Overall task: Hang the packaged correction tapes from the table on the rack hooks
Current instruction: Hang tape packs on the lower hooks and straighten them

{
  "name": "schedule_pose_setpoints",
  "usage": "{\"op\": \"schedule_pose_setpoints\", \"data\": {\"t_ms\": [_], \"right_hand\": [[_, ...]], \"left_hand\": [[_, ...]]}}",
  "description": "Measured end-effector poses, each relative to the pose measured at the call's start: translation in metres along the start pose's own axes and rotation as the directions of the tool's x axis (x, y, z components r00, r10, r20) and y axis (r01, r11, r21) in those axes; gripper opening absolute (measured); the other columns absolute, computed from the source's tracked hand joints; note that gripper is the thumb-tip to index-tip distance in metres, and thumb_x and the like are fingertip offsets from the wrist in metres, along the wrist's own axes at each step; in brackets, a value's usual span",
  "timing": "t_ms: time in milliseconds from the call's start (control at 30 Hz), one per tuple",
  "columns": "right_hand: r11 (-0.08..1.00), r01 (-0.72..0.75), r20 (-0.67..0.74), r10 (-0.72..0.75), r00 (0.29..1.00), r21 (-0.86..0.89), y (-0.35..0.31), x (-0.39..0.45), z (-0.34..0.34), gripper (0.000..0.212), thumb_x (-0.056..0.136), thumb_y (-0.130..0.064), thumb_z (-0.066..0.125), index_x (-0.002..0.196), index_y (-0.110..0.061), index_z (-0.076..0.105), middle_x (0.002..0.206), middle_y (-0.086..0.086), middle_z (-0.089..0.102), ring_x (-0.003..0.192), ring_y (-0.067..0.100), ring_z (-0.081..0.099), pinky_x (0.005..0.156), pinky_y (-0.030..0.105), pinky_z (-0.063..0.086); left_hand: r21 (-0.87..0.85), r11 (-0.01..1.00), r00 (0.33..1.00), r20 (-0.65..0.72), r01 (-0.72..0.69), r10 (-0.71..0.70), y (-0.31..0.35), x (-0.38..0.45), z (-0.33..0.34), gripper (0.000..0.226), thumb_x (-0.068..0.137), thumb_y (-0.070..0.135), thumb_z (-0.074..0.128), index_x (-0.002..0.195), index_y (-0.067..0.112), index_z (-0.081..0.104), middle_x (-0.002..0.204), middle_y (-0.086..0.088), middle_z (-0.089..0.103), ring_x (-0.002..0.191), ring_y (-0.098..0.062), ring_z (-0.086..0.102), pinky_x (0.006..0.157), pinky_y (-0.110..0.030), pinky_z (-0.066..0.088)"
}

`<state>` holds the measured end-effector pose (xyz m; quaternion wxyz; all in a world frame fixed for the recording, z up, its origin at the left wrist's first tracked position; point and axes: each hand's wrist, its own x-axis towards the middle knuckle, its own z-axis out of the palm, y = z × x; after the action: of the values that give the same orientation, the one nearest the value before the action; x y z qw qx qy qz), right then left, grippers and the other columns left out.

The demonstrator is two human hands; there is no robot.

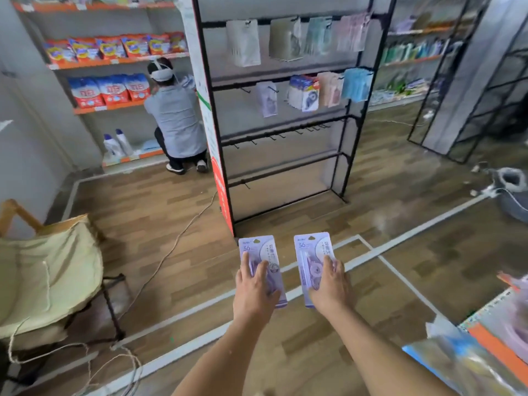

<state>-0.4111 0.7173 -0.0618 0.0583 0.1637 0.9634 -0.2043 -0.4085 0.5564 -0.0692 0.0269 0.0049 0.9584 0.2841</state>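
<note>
While both arms reach forward, the left hand (255,290) grips one packaged correction tape (261,270) and the right hand (331,284) grips a second packaged correction tape (313,267), fingers curled over the lower half of each card. Both packs are held upright in the air above the wooden floor (171,252), well apart from the black rack (285,110). A corner of the bench (491,335) shows at lower right. On the rack's second rail a bare hook (245,90) stands beside a similar hanging pack (267,100). Judgement: keep the grip low so each card's top hang hole stays exposed, hang one pack at a time, and align the hole squarely with the hook tip.
</note>
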Motion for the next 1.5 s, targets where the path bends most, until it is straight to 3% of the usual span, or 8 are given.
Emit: {"op": "schedule_pose_setpoints", "data": {"t_ms": [300,467,633,700,900,1000,1200,1500], "right_hand": [[0.995,-0.098,-0.090,0.096,0.991,-0.019,-0.009,0.152,-0.049,0.079,0.090,-0.031,0.062,0.150,-0.020,0.011,0.155,0.008,0.014,0.131,0.029,0.036,0.092,0.032,0.046],[0.989,-0.150,-0.115,0.149,0.982,0.004,-0.022,0.227,-0.073,0.071,0.091,-0.026,0.060,0.147,-0.021,0.018,0.155,0.007,0.016,0.127,0.028,0.041,0.076,0.029,0.043],[0.986,-0.158,-0.112,0.163,0.980,0.047,-0.026,0.296,-0.086,0.071,0.090,-0.025,0.061,0.148,-0.022,0.019,0.154,0.007,0.018,0.127,0.028,0.043,0.077,0.031,0.046],[0.991,-0.131,-0.121,0.134,0.984,0.032,-0.026,0.329,-0.093,0.070,0.090,-0.025,0.061,0.147,-0.021,0.020,0.152,0.007,0.021,0.124,0.027,0.046,0.071,0.028,0.041],[0.997,-0.042,-0.111,0.049,0.993,0.064,-0.015,0.444,-0.115,0.074,0.087,-0.025,0.065,0.147,-0.022,0.021,0.153,0.008,0.018,0.126,0.030,0.042,0.085,0.033,0.051],[0.999,0.032,-0.102,-0.030,0.994,0.013,-0.016,0.496,-0.134,0.073,0.087,-0.026,0.065,0.145,-0.022,0.022,0.153,0.008,0.019,0.127,0.030,0.042,0.090,0.034,0.049],[0.985,0.154,-0.086,-0.161,0.983,-0.078,-0.031,0.584,-0.162,0.071,0.090,-0.025,0.063,0.145,-0.022,0.019,0.153,0.005,0.019,0.115,0.026,0.051,0.066,0.030,0.040],[0.912,0.399,-0.084,-0.407,0.910,-0.096,-0.105,0.673,-0.155,0.080,0.088,-0.031,0.065,0.148,-0.026,0.012,0.151,0.005,0.021,0.111,0.027,0.052,0.071,0.032,0.046]], "left_hand": [[-0.001,0.989,0.988,0.032,-0.148,0.148,0.051,0.170,0.007,0.060,0.088,0.031,0.064,0.141,0.027,0.036,0.162,-0.001,-0.010,0.144,-0.025,0.014,0.096,-0.030,0.041],[-0.007,0.981,0.980,0.033,-0.196,0.196,0.077,0.257,0.003,0.056,0.089,0.029,0.063,0.139,0.027,0.038,0.161,-0.001,-0.006,0.142,-0.025,0.017,0.090,-0.029,0.042],[0.002,0.979,0.977,0.067,-0.204,0.204,0.097,0.324,0.020,0.056,0.089,0.032,0.064,0.139,0.030,0.038,0.161,0.003,-0.008,0.143,-0.023,0.014,0.084,-0.030,0.046],[0.012,0.981,0.980,0.061,-0.192,0.191,0.106,0.354,0.029,0.058,0.089,0.034,0.065,0.140,0.031,0.037,0.161,0.002,-0.008,0.144,-0.023,0.014,0.087,-0.032,0.047],[0.007,0.994,0.994,-0.021,-0.109,0.109,0.149,0.440,0.046,0.057,0.089,0.034,0.064,0.139,0.031,0.037,0.162,0.002,-0.006,0.144,-0.023,0.016,0.089,-0.031,0.047],[0.012,0.999,0.997,-0.064,-0.046,0.047,0.171,0.480,0.049,0.057,0.089,0.033,0.064,0.139,0.030,0.037,0.161,0.001,-0.004,0.144,-0.022,0.015,0.087,-0.030,0.047],[0.002,1.000,0.986,-0.165,0.022,-0.021,0.203,0.542,0.045,0.057,0.088,0.035,0.063,0.140,0.031,0.039,0.161,0.003,-0.003,0.143,-0.020,0.015,0.080,-0.030,0.049],[-0.014,0.996,0.948,-0.306,0.094,-0.093,0.188,0.627,0.015,0.067,0.089,0.045,0.063,0.147,0.033,0.030,0.162,0.003,-0.012,0.147,-0.021,0.010,0.095,-0.033,0.047]]}}
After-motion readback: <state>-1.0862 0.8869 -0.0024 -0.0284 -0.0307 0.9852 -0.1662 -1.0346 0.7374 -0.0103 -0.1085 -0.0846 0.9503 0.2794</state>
